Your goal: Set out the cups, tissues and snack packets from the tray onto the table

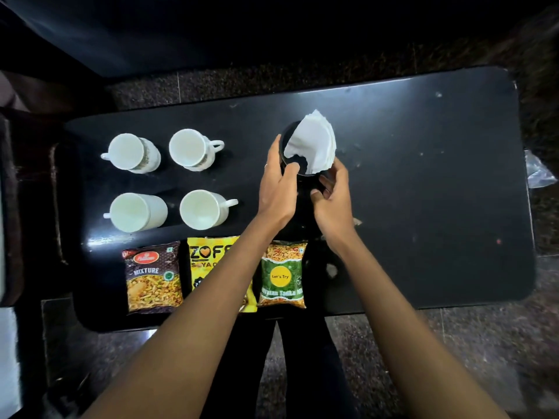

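Several white cups stand in two rows on the black table (423, 192), among them a far left cup (127, 151) and a near right cup (201, 209). Three snack packets lie along the near edge: a brown Mixture packet (152, 276), a yellow packet (208, 261) partly under my left forearm, and a green packet (282, 275). A black holder (289, 137) with white tissues (314, 146) fanned out of it stands at the table's middle. My left hand (276, 189) grips the holder's left side and rim. My right hand (332, 201) grips its near right side.
A dark tray (65, 204) lies at the table's left end, mostly in shadow. A clear plastic bag (540, 173) pokes out past the right edge. Speckled stone floor surrounds the table, and my dark-clothed legs are below the near edge.
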`<action>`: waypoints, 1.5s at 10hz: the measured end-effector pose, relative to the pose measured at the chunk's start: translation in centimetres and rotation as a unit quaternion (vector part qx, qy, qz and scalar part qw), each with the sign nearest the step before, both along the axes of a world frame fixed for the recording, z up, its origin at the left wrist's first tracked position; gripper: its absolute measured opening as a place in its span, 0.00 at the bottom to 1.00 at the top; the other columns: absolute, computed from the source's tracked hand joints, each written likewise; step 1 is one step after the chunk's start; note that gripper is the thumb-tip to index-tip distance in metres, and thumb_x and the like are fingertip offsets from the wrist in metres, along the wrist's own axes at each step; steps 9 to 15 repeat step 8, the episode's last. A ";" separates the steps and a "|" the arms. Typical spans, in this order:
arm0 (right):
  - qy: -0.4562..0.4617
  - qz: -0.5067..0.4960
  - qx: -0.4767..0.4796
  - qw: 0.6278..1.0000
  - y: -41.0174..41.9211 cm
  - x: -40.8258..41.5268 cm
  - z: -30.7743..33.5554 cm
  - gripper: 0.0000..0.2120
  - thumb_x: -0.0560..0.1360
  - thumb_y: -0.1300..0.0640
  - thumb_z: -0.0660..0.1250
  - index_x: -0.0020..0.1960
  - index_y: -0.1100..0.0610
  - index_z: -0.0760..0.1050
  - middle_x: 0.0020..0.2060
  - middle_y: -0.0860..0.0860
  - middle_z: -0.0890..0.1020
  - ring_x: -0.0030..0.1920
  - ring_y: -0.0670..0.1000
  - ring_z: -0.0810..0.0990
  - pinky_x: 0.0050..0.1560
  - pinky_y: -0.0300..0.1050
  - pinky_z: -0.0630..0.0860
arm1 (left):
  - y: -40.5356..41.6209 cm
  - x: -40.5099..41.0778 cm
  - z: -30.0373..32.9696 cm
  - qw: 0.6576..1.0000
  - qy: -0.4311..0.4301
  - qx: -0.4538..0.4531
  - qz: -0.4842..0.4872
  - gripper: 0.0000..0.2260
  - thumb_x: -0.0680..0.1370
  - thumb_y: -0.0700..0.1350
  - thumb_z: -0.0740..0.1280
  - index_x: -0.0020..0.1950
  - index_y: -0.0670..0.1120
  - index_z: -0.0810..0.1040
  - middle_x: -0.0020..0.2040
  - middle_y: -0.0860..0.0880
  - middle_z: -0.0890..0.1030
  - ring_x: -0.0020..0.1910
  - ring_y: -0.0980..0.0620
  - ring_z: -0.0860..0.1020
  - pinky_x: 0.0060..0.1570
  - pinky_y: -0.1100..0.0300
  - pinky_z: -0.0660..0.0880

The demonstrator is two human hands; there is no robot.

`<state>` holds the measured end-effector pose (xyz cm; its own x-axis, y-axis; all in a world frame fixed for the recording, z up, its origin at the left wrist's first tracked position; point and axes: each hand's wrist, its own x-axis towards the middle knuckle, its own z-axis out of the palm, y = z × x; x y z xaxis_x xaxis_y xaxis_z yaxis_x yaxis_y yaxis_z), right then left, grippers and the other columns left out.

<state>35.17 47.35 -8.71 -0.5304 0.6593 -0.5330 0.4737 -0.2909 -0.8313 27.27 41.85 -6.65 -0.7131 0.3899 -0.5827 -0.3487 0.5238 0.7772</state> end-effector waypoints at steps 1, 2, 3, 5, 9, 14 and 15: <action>-0.008 -0.007 0.002 1.000 -1.7 -0.5 0.2 0.32 0.75 0.73 0.57 0.73 0.51 0.58 0.68 0.48 0.70 0.67 0.47 0.70 0.66 0.42 0.68 | -1.5 -0.6 0.0 1.000 -0.013 0.017 -0.002 0.29 0.75 0.43 0.58 0.76 0.54 0.58 0.71 0.52 0.70 0.71 0.52 0.66 0.72 0.49 0.62; -0.011 -0.017 0.003 1.000 -3.2 -0.8 0.3 0.31 0.75 0.73 0.57 0.73 0.50 0.57 0.68 0.48 0.70 0.66 0.45 0.70 0.63 0.40 0.68 | -2.5 -1.0 0.1 0.999 -0.020 0.028 -0.012 0.33 0.71 0.46 0.59 0.76 0.53 0.58 0.72 0.51 0.70 0.72 0.52 0.66 0.72 0.49 0.62; -0.016 -0.029 0.011 0.999 -4.0 -1.0 0.3 0.32 0.75 0.73 0.57 0.73 0.51 0.56 0.66 0.47 0.71 0.64 0.45 0.71 0.61 0.38 0.68 | -3.0 -1.1 -0.1 0.999 -0.022 0.032 -0.025 0.34 0.69 0.48 0.59 0.77 0.55 0.58 0.73 0.52 0.69 0.71 0.52 0.67 0.72 0.49 0.63; -0.033 -0.032 0.024 0.999 -4.6 -1.4 0.4 0.32 0.74 0.73 0.56 0.73 0.50 0.55 0.67 0.51 0.71 0.66 0.48 0.71 0.63 0.42 0.70 | -3.7 -1.8 -0.6 0.998 -0.029 0.047 -0.040 0.34 0.70 0.48 0.58 0.77 0.54 0.56 0.75 0.52 0.67 0.72 0.51 0.66 0.72 0.49 0.62; -0.094 -0.093 0.056 0.990 -4.6 -1.7 0.2 0.29 0.75 0.72 0.56 0.73 0.54 0.60 0.68 0.52 0.71 0.68 0.51 0.70 0.70 0.51 0.68 | -5.0 -1.7 -1.3 0.999 0.009 0.045 -0.017 0.30 0.76 0.52 0.59 0.77 0.51 0.58 0.76 0.50 0.64 0.74 0.52 0.63 0.74 0.48 0.60; -0.094 -0.093 0.056 0.990 -4.6 -1.7 0.2 0.29 0.75 0.72 0.56 0.73 0.54 0.60 0.68 0.52 0.71 0.68 0.51 0.70 0.70 0.51 0.68 | -5.0 -1.7 -1.3 0.999 0.009 0.045 -0.017 0.30 0.76 0.52 0.59 0.77 0.51 0.58 0.76 0.50 0.64 0.74 0.52 0.63 0.74 0.48 0.60; -0.094 -0.093 0.056 0.990 -4.6 -1.7 0.2 0.29 0.75 0.72 0.56 0.73 0.54 0.60 0.68 0.52 0.71 0.68 0.51 0.70 0.70 0.51 0.68 | -5.0 -1.7 -1.3 0.999 0.009 0.045 -0.017 0.30 0.76 0.52 0.59 0.77 0.51 0.58 0.76 0.50 0.64 0.74 0.52 0.63 0.74 0.48 0.60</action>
